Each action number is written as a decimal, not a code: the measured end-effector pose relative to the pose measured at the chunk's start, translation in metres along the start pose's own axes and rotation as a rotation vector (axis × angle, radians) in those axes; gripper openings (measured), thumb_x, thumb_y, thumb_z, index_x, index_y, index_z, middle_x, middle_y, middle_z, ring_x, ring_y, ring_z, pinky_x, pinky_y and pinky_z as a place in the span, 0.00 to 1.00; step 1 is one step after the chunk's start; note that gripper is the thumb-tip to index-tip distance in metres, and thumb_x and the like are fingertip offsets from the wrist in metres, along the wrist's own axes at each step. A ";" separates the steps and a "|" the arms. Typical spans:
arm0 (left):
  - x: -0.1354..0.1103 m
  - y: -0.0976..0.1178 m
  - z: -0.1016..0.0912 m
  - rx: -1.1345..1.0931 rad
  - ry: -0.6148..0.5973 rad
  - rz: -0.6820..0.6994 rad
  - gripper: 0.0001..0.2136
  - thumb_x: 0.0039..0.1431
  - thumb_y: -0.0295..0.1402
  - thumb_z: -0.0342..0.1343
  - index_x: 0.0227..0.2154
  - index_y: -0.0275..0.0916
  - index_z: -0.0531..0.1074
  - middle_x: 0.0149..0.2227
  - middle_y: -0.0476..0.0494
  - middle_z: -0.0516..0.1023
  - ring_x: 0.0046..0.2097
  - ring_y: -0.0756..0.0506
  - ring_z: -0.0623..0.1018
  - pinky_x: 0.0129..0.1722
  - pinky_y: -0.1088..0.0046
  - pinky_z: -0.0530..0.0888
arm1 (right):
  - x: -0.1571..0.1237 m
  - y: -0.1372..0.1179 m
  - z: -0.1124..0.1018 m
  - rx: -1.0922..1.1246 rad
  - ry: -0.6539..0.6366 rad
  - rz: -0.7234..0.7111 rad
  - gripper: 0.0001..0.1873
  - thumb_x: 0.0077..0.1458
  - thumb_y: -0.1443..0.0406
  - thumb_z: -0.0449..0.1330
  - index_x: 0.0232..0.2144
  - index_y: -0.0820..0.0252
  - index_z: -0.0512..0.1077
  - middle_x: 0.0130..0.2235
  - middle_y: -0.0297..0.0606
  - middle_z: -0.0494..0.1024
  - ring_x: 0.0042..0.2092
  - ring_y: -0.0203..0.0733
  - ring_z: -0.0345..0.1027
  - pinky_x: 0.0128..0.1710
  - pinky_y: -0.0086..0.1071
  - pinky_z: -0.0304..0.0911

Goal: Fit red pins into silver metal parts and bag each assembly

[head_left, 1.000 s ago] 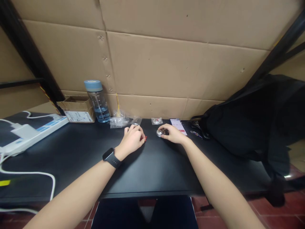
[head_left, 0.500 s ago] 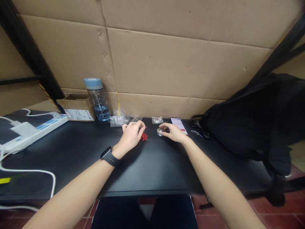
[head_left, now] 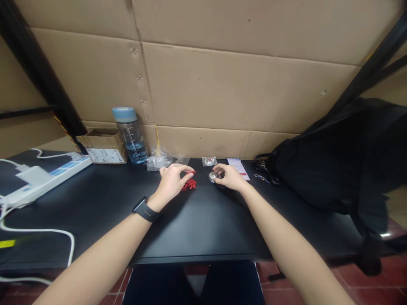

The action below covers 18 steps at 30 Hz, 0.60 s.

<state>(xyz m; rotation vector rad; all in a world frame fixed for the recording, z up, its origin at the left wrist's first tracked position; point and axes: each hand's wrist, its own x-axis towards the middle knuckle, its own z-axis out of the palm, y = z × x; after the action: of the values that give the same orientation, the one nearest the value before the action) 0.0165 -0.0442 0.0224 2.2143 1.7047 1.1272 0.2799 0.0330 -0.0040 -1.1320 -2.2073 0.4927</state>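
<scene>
My left hand (head_left: pixel 173 180), wearing a black watch (head_left: pixel 145 208), is closed in a pinch on a strand of red cord. A loose tangle of the red cord (head_left: pixel 190 184) lies on the black table just under its fingertips. To the right, my right hand (head_left: pixel 230 177) has its thumb and fingers round a small round silver metal piece (head_left: pixel 212 177). The silver piece is at the table surface, its right side partly hidden by the fingers. Behind it lies a small clear packet (head_left: pixel 209 161) with a round item inside.
A phone (head_left: pixel 238 167) lies beyond my right hand, with keys (head_left: pixel 261 178) and a black backpack (head_left: pixel 337 161) further right. At the back left stand a water bottle (head_left: pixel 132 137), a cardboard box (head_left: pixel 106 148) and crumpled plastic bags (head_left: pixel 158 162). A white power strip (head_left: pixel 47 186) sits at left.
The fingers of my left hand have lifted a little, showing more of the red cord. The silver piece has tilted slightly in my right hand, its face turned more upward.
</scene>
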 end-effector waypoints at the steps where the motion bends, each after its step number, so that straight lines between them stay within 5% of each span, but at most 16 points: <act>1: 0.000 0.000 0.000 0.000 -0.010 -0.005 0.04 0.62 0.37 0.60 0.37 0.49 0.80 0.44 0.50 0.84 0.52 0.40 0.77 0.54 0.58 0.59 | 0.000 -0.001 0.000 -0.008 0.006 -0.002 0.19 0.44 0.67 0.69 0.43 0.58 0.76 0.41 0.39 0.82 0.39 0.42 0.75 0.43 0.34 0.68; 18: -0.004 0.005 0.005 0.052 -0.049 0.014 0.08 0.65 0.38 0.55 0.35 0.46 0.78 0.44 0.46 0.80 0.52 0.39 0.73 0.50 0.58 0.59 | 0.000 -0.013 -0.007 -0.058 0.039 -0.022 0.12 0.43 0.69 0.68 0.34 0.57 0.78 0.33 0.35 0.82 0.35 0.42 0.75 0.38 0.32 0.66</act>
<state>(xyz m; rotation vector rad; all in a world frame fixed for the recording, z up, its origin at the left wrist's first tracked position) 0.0234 -0.0474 0.0197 2.2684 1.7214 1.0345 0.2770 0.0256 0.0090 -1.1361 -2.2111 0.3967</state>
